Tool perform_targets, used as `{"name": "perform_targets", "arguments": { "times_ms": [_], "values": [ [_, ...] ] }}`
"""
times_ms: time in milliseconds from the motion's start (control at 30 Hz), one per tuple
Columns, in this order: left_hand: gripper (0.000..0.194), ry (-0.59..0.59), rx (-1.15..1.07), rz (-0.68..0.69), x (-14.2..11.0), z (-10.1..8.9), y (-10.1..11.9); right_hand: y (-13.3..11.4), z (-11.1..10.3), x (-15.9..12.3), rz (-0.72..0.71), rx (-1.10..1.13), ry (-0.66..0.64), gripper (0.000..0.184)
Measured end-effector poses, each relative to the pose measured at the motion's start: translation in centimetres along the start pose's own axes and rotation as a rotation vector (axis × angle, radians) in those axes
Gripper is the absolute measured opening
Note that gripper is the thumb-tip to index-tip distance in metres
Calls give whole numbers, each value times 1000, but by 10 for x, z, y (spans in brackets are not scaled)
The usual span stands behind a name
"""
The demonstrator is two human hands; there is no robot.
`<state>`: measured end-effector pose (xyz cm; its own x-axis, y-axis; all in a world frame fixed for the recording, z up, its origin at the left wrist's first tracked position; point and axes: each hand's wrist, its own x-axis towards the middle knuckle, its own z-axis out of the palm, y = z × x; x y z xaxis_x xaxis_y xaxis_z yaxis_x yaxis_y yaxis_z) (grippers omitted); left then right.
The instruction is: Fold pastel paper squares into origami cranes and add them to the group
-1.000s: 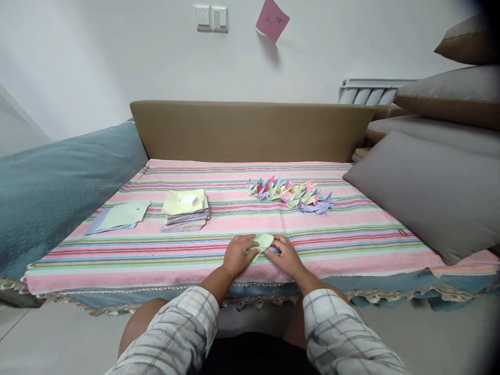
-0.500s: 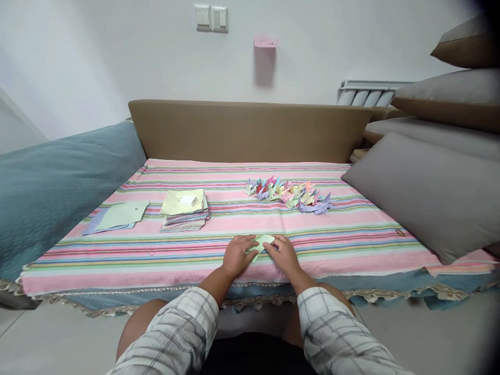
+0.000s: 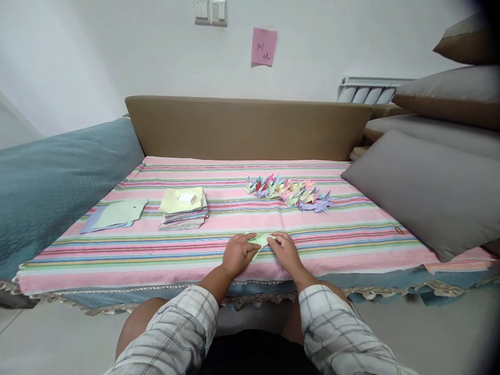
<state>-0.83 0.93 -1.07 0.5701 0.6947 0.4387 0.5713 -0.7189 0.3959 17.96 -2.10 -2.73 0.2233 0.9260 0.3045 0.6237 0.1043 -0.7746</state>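
A small piece of folded pale green paper (image 3: 261, 240) is between my hands, close to the front edge of the striped cloth (image 3: 187, 259). My left hand (image 3: 238, 254) grips its left side, fingers closed over the paper. On the other side, my right hand (image 3: 286, 252) pinches the right edge between thumb and fingers. Parts of the paper are hidden under the fingertips. Beyond my hands lies a cluster of folded paper cranes (image 3: 289, 191) in many colours.
To the left, a stack of square paper (image 3: 183, 211) carries a small white object (image 3: 187, 199). Farther left lie loose green and purple sheets (image 3: 119, 214). Grey cushions (image 3: 429, 192) pile up at right. A pink note (image 3: 264, 47) hangs on the wall.
My fingers have shifted slightly on the green paper, and its outline looks a little narrower. The pink note on the wall has swung from sticking out to lying flatter.
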Motion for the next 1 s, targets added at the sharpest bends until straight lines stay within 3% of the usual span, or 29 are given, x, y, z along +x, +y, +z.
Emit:
{"name": "perform_targets", "arguments": {
  "times_ms": [233, 533, 733, 1000],
  "values": [
    [17, -15, 54, 31, -1, 0, 0, 0, 3, -1, 73, -72, 48, 29],
    [16, -38, 88, 35, -1, -1, 2, -3, -2, 1, 90, -195, -33, 30],
    [20, -55, 34, -6, -1, -1, 0, -7, -3, 7, 149, -229, -91, 39],
    [24, -42, -36, -102, 5, 0, 1, 0, -1, 9, 170, -170, -100, 35]
  ]
}}
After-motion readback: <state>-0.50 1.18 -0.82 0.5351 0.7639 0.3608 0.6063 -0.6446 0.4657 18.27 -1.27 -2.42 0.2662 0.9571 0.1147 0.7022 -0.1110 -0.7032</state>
